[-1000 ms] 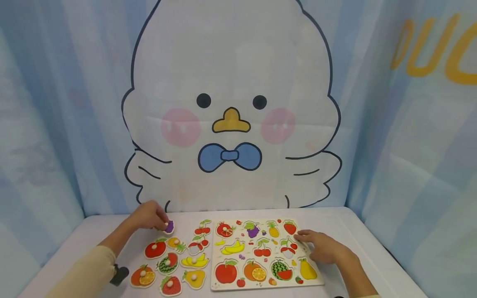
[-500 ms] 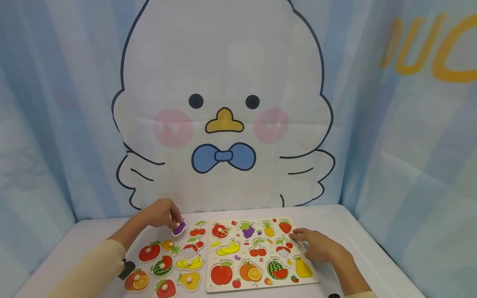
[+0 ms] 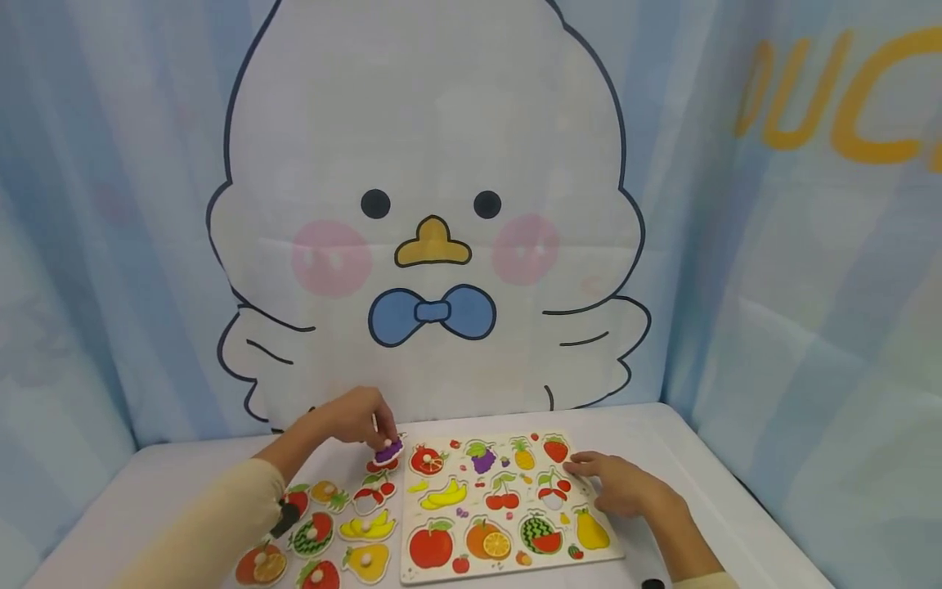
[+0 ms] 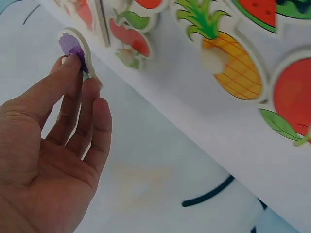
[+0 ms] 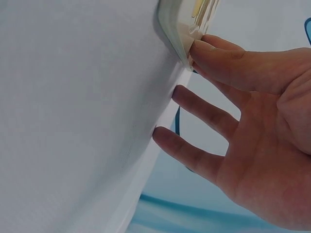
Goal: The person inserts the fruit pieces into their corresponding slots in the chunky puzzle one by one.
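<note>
My left hand (image 3: 361, 417) pinches the small knob of a purple grape puzzle piece (image 3: 389, 451) between thumb and fingers. The piece is held above the table, just left of the puzzle board (image 3: 548, 560), and partly covers a cherry piece (image 3: 375, 468). In the left wrist view the grape piece (image 4: 69, 44) is tilted, with the thumb across its front. My right hand (image 3: 625, 484) rests at the board's right edge. In the right wrist view its thumb and a finger touch the board's side (image 5: 177, 29), while two other fingers stretch straight to the tablecloth.
Loose knobbed fruit pieces lie left of the board: a watermelon (image 3: 311, 536), bananas (image 3: 368, 528), a pear (image 3: 366, 564), a pineapple (image 3: 328, 494) and several others. A pomegranate piece with a knob (image 3: 427, 460) sits in the board's top left. A duck-print curtain (image 3: 434, 376) hangs behind.
My left hand has carried the grape piece rightward from the table's back left toward the board. The right hand stays at the board's edge; the head view has shifted a little.
</note>
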### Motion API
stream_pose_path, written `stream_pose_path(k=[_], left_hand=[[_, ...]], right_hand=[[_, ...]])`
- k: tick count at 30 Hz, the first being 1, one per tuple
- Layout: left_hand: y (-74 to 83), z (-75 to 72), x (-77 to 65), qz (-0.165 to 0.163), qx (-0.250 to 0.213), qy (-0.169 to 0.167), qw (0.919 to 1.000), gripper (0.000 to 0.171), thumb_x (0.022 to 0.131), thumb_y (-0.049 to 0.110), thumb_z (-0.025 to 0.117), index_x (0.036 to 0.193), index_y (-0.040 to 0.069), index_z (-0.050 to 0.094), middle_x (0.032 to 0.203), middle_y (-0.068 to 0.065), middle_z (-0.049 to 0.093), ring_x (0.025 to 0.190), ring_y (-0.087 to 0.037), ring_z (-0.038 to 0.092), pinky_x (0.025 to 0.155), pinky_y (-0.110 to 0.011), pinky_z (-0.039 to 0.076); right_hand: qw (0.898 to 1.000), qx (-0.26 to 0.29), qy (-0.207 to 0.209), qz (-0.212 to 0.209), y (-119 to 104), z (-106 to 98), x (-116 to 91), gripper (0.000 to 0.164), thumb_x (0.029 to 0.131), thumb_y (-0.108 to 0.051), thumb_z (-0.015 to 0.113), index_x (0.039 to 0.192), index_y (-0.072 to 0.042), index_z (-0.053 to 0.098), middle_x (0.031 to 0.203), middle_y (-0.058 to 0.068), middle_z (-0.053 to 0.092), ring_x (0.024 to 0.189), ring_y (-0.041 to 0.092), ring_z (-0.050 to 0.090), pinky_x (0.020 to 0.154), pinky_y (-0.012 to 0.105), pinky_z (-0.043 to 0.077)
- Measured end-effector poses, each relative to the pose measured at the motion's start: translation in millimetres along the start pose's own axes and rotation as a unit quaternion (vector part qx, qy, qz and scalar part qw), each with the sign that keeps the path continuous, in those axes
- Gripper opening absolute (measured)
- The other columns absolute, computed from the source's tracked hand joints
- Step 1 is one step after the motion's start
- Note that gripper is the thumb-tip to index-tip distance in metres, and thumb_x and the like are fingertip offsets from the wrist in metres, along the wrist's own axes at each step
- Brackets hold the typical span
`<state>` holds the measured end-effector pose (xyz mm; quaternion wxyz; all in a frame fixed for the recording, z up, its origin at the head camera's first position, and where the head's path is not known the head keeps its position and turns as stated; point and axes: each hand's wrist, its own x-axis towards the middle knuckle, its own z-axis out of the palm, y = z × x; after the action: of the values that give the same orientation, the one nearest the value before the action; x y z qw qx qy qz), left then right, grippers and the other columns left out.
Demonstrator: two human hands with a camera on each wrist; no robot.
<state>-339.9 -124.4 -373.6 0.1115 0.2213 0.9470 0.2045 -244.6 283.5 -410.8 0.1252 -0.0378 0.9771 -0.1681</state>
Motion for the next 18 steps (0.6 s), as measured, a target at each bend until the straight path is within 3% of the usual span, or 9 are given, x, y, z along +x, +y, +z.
stream_pose_path(k=[9, 18], left_hand=[[28.0, 8.3, 22.0, 0.066, 0.026, -0.039, 0.9967, 0.015, 0.078, 0.009, 0.078, 0.076, 0.024, 0.075, 0.074, 0.008, 0.065, 0.073, -0.013, 0.059, 0.066, -0.026, 0.053], [54.5, 17.3, 45.9, 0.09, 0.039, -0.068, 0.9928, 0.014, 0.077, 0.012, 0.08, 0.077, 0.024, 0.074, 0.075, 0.008, 0.064, 0.073, -0.012, 0.058, 0.067, -0.024, 0.053]], right_hand=[[1.0, -0.003, -0.001, 0.002, -2.4, 0.5, -0.5, 0.062, 0.077, 0.005, 0.07, 0.131, -0.025, 0.061, 0.141, 0.002, 0.049, 0.128, 0.037, 0.043, 0.099, 0.06, 0.038], [1.0, -0.002, 0.001, 0.001, -3.9, -1.8, -3.2, 0.063, 0.077, 0.006, 0.07, 0.131, -0.025, 0.061, 0.141, 0.002, 0.05, 0.129, 0.037, 0.043, 0.099, 0.06, 0.038]])
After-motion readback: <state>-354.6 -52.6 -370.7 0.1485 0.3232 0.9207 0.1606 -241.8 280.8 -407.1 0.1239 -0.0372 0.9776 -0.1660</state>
